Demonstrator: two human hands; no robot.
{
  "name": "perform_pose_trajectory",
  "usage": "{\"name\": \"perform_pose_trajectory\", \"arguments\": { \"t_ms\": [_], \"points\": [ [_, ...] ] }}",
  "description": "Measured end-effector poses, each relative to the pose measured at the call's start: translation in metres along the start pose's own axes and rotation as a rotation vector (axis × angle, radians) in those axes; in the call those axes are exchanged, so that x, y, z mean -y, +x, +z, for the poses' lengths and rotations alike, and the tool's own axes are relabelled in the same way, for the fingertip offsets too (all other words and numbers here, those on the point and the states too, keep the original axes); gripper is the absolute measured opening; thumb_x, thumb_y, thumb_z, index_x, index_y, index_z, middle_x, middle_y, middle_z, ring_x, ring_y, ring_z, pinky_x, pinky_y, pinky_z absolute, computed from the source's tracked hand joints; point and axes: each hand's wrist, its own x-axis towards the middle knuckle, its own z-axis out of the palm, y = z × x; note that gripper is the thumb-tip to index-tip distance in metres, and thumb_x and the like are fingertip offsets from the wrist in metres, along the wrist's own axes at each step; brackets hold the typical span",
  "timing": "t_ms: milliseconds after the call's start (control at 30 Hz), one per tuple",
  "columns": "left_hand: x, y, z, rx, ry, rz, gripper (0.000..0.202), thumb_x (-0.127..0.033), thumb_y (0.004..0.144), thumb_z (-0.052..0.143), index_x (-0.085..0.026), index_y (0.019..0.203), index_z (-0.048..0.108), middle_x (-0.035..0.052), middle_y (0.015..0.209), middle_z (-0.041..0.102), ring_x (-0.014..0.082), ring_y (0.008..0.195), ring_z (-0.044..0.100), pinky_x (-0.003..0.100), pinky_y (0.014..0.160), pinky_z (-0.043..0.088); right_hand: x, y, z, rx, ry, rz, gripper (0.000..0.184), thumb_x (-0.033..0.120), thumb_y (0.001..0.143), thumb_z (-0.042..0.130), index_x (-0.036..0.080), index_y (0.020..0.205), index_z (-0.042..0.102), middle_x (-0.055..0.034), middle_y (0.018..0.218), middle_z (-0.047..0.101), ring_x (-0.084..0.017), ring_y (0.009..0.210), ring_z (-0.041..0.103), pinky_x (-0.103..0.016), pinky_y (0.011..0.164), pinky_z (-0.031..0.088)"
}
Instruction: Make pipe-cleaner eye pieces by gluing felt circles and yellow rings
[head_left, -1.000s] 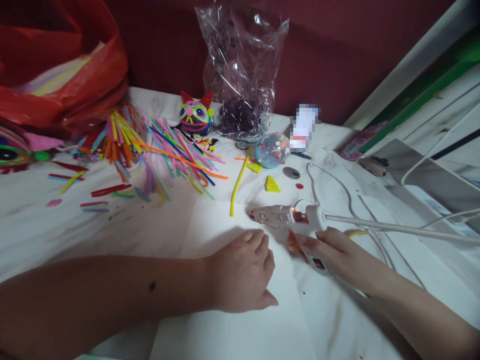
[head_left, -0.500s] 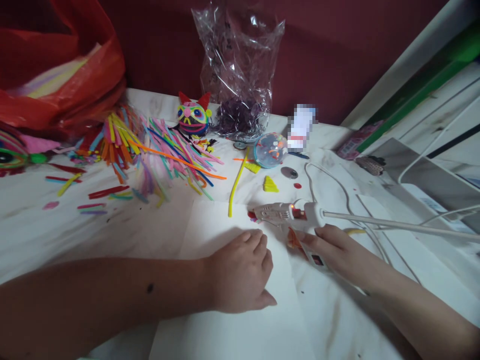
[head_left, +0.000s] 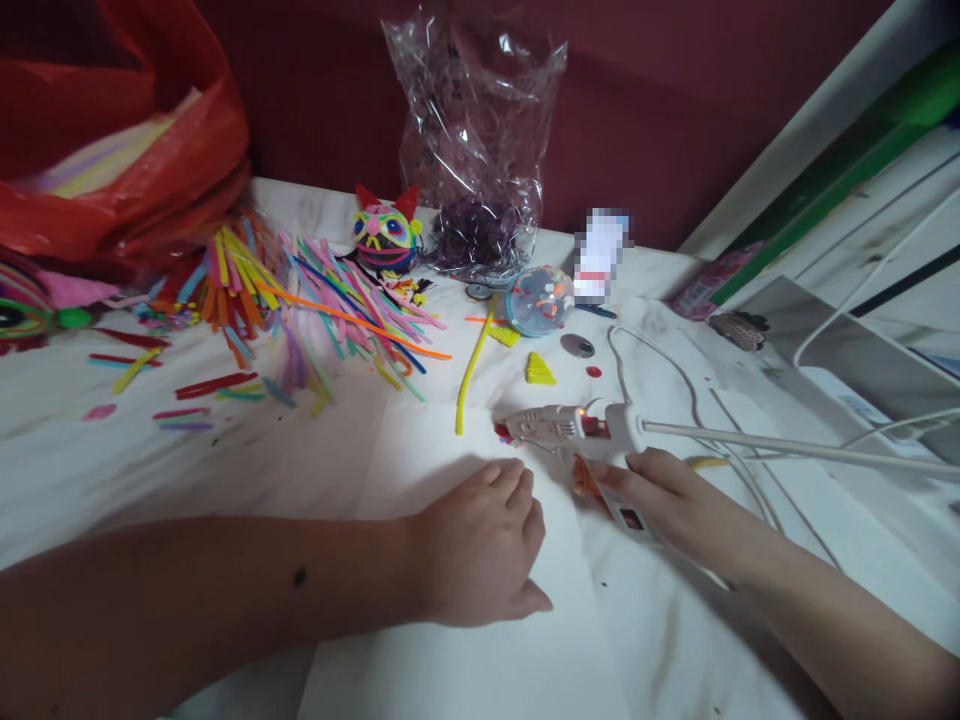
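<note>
Single head cam, worn by the person, looks fwd & down over the tabletop point(head_left: 300, 460) from the near side, approx. above the forearms, which come in from the L edge & lower R. Near range: L hand point(head_left: 484, 545) sits abt. mid-frame, R hand point(head_left: 679, 500) to its right. Wide FOV reaches back to the dark-red wall point(head_left: 675, 110) across the top; red bag point(head_left: 202, 130) cut off at L edge, slanted green strip point(head_left: 855, 165) at R. Table's back edge slopes down toward R. Pic squeezed in ht. by a qtr.
</note>
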Motion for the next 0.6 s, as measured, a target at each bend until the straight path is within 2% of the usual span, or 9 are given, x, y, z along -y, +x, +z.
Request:
{"name": "perform_pose_trajectory", "arguments": {
  "t_ms": [467, 600],
  "points": [
    [0.0009, 0.0001, -0.0013, -0.01, 0.011, 0.013, 0.066, -0.062, 0.082, 0.048, -0.002, 0.104, 0.062, 0.0253, 0.113, 0.06, 0.0344, 0.112, 0.051, 0.04, 0.093, 0.035, 0.0021, -0.0005, -0.0023, 0.054, 0.037, -0.035, 0.048, 0.062, 0.074, 0.047, 0.021, 0.051, 0.041, 0.0012, 0.051, 0.041, -0.012, 0.049, 0.04, -0.024, 0.043, 0.035],
    [0.0011, 0.0007, -0.0026, 0.006, 0.002, 0.005, 0.065, -0.062, 0.082, 0.048, -0.002, 0.105, 0.062, 0.025, 0.114, 0.06, 0.0336, 0.111, 0.051, 0.04, 0.092, 0.036, 0.0034, 0.0005, -0.0021, 0.028, 0.028, -0.022, 0.047, 0.061, 0.072, 0.049, 0.021, 0.05, 0.039, 0.0016, 0.049, 0.041, -0.012, 0.048, 0.04, -0.024, 0.043, 0.036]
  ]
}}
